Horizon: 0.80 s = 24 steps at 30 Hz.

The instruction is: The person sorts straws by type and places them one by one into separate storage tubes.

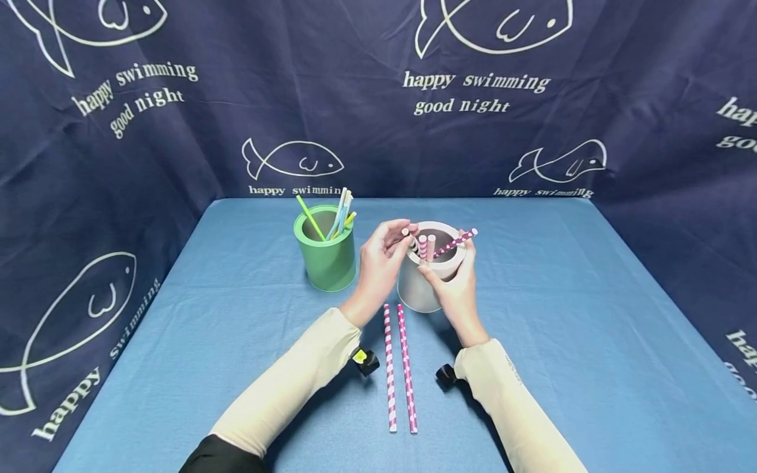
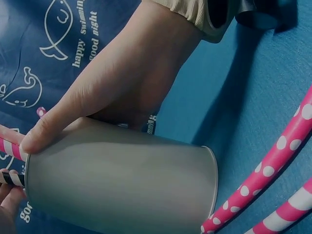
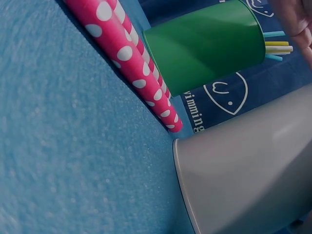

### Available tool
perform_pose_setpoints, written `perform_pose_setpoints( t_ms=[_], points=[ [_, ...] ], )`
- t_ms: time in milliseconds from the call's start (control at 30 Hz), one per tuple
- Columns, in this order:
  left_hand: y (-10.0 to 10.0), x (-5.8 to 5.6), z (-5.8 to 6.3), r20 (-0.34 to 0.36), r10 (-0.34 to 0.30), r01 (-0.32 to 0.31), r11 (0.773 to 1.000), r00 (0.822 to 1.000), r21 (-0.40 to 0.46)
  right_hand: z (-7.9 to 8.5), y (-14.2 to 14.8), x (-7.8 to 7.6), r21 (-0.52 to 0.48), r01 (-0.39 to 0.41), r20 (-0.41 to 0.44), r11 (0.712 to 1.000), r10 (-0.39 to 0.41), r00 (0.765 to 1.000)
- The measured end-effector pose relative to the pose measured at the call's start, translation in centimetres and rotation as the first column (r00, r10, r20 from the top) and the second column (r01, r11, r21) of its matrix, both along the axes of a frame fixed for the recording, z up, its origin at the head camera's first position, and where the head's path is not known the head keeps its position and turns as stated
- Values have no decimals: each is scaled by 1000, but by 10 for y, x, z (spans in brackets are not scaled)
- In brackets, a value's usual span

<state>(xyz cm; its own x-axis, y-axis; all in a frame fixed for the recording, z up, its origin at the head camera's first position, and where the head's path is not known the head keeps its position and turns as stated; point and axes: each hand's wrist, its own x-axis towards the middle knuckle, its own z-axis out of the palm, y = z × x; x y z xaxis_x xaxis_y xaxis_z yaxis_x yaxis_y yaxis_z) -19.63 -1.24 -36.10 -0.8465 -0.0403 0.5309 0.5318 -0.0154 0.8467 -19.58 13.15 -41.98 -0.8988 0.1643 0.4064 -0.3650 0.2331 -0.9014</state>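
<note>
At the left side of the white bucket's [image 1: 416,289] rim, my left hand [image 1: 377,266] pinches a black-and-white striped paper straw [image 2: 18,179] near its top. The straw's lower part is hidden inside the bucket. My right hand [image 1: 460,292] grips the bucket from the right, thumb at the near rim and fingers around the far side. Inside lean a pink-and-white striped straw [image 1: 422,244], a pale pink straw [image 1: 431,246] and a dark pink dotted straw [image 1: 461,240] tilted over the right rim. The bucket stands upright on the table.
A green bucket [image 1: 328,266] with several green, blue, white and yellow straws [image 1: 341,213] stands to the left. Two pink straws, one striped [image 1: 389,368] and one dotted [image 1: 407,368], lie on the blue cloth [image 1: 562,315] between my forearms.
</note>
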Motion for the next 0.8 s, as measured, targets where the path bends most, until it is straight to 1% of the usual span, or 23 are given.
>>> perform_pose_setpoints(
  t_ms=[100,200,267,333,367,433,467,500,533,567,600,633,667,700,733,800],
  points=[
    [-2,1,1,-19,-23,23,999,1000,29,-1,0,0,-6,-6,-12,1000,5,1000],
    [-8,5,6,-69,-42,48,996,997,78,-1,-1,0,-12,-5,-13,1000,5,1000],
    [-12,8,12,-100,-30,41,993,995,109,0,-1,0,-13,0,-4,1000,0,1000],
    [-18,13,17,-105,7,6,992,994,128,3,-1,1,-12,3,5,1000,-3,1000],
    [-21,15,19,-91,36,-25,992,995,125,4,-1,2,-11,3,11,1000,-3,1000],
    [-28,19,20,-32,96,-93,991,995,94,12,-3,6,-9,0,21,1000,1,1000],
    [-31,20,18,11,122,-123,991,992,55,17,-4,9,-8,-3,24,1000,3,1000],
    [-35,21,16,61,147,-147,989,987,-7,22,-6,12,-5,-5,27,1000,5,1000],
    [-38,22,12,110,164,-155,984,980,-83,26,-7,15,-4,-7,30,1000,7,1000],
    [-42,23,8,165,167,-140,977,972,-162,31,-8,18,-4,-8,29,1000,8,1000],
    [-45,24,4,218,164,-108,963,962,-247,35,-9,21,-4,-9,30,1000,9,999],
    [-47,25,0,276,152,-58,944,949,-324,38,-10,23,-2,-8,31,1000,8,999],
    [-49,25,-5,329,142,1,918,934,-398,38,-10,23,-2,-6,29,1000,6,1000],
    [-50,26,-10,376,124,65,889,918,-453,34,-9,21,-1,-3,28,1000,3,1000],
    [-51,27,-14,429,101,135,863,898,-487,31,-8,19,-3,-2,24,1000,2,1000],
    [-51,30,-22,525,67,266,804,849,-532,21,-6,13,-5,5,19,1000,-5,1000]
  ],
)
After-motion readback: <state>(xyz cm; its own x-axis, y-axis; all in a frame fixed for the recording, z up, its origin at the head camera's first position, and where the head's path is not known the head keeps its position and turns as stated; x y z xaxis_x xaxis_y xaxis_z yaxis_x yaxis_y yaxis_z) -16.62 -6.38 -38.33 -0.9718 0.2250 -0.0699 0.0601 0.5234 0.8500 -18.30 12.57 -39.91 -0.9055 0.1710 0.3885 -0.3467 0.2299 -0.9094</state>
